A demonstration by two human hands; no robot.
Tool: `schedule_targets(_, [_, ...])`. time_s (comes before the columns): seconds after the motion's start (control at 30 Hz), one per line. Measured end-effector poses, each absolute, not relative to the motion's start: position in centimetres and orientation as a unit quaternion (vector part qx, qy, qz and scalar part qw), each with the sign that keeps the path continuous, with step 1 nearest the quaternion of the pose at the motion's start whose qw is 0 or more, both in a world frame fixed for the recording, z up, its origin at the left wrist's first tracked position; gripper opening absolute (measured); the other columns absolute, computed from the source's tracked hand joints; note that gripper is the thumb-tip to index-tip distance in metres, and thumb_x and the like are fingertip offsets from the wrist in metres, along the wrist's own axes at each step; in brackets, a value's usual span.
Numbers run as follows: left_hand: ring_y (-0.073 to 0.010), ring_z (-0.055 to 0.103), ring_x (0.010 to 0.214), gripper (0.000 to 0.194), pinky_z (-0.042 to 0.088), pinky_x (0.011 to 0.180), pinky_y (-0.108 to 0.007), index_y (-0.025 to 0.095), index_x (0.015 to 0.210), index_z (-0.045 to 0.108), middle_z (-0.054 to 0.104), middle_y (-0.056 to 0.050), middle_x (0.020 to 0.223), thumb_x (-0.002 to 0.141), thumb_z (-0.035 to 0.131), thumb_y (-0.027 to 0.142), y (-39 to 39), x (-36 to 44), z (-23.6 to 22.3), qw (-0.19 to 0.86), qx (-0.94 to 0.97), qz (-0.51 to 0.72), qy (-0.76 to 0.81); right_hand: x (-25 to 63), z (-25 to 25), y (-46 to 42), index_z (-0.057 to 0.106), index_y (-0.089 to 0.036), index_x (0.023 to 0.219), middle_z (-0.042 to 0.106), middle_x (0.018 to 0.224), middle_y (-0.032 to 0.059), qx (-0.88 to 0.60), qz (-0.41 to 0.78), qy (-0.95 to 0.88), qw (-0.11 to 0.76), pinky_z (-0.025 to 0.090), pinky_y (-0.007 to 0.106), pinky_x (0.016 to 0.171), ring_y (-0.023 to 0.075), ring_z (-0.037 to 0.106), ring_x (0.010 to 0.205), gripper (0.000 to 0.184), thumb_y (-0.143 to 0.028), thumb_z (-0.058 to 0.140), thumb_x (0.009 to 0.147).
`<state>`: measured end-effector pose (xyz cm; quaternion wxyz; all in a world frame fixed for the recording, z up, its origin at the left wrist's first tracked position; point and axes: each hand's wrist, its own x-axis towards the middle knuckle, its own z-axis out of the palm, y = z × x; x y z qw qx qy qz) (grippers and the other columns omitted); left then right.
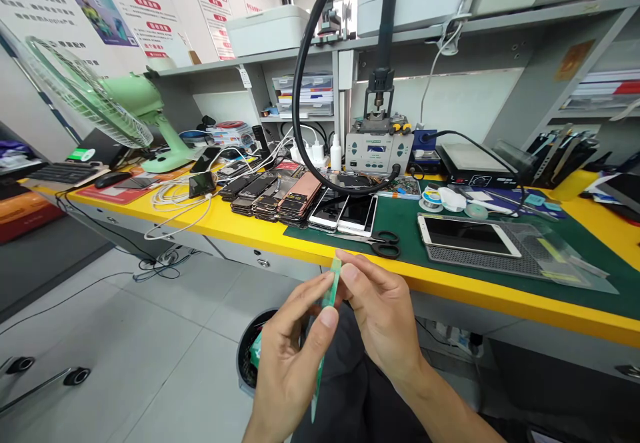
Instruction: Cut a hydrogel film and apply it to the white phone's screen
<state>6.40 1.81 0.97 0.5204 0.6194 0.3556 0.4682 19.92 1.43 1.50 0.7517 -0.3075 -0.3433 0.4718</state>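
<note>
Two bare hands are holding a thin green strip (pixel 334 289) in front of the counter (pixel 240 237), turned edge-on, probably so that the fingertips can get at its narrow top end, while scissors (pixel 374 241) are lying just beyond the hands, likely for easy reach. The left hand (pixel 300 349) is half curling, pinching the strip between thumb and fingers; the right hand (pixel 383 316), beside it, is pressing thumb and forefinger together at the strip's top.
</note>
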Motion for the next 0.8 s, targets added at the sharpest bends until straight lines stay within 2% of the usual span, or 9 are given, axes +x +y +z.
schedule_targets(0.2, [-0.0299, 0.057, 0.137, 0.032, 0.049, 0.114, -0.045, 0.032, 0.13, 0.074, 0.065, -0.006, 0.144, 0.098, 0.066, 0.034, 1.8, 6.4, 0.6, 0.508, 0.631, 0.482, 0.335, 20.0, 1.3, 1.4, 0.086, -0.028, 0.102, 0.071, 0.075, -0.001, -0.309, 0.473, -0.336, 0.754, 0.055, 0.025, 0.063, 0.0109, 0.064, 0.059, 0.016, -0.037, 0.082, 0.089])
schedule_targets(0.43, [-0.0294, 0.056, 0.138, 0.034, 0.047, 0.116, -0.043, 0.033, 0.13, 0.073, 0.064, -0.006, 0.144, 0.096, 0.069, 0.034, 1.4, 6.8, 0.4, 0.443, 0.646, 0.501, 0.369, 19.9, 1.4, 1.4, 0.087, -0.026, 0.097, 0.073, 0.078, 0.0007, -0.286, 0.52, -0.288, 0.752, 0.054, 0.024, 0.061, 0.0104, 0.062, 0.059, 0.02, -0.041, 0.085, 0.084])
schedule_targets(0.67, [-0.03, 0.059, 0.134, 0.034, 0.053, 0.108, -0.041, 0.033, 0.127, 0.075, 0.064, -0.008, 0.142, 0.093, 0.072, 0.034, 1.0, 7.2, 0.3, 0.362, 0.655, 0.538, 0.387, 19.5, 1.4, 1.3, 0.087, -0.026, 0.095, 0.075, 0.075, 0.002, -0.271, 0.572, -0.24, 0.736, 0.054, 0.025, 0.061, 0.0127, 0.061, 0.061, 0.025, -0.044, 0.09, 0.079])
schedule_targets(0.8, [-0.0316, 0.06, 0.132, 0.033, 0.057, 0.102, -0.041, 0.034, 0.126, 0.076, 0.062, -0.008, 0.145, 0.092, 0.073, 0.035, 0.8, 7.5, -0.1, 0.339, 0.657, 0.546, 0.394, 19.2, 1.3, 1.1, 0.087, -0.029, 0.094, 0.077, 0.082, 0.0029, -0.244, 0.577, -0.237, 0.742, 0.057, 0.029, 0.065, 0.0156, 0.065, 0.066, 0.023, -0.046, 0.088, 0.079])
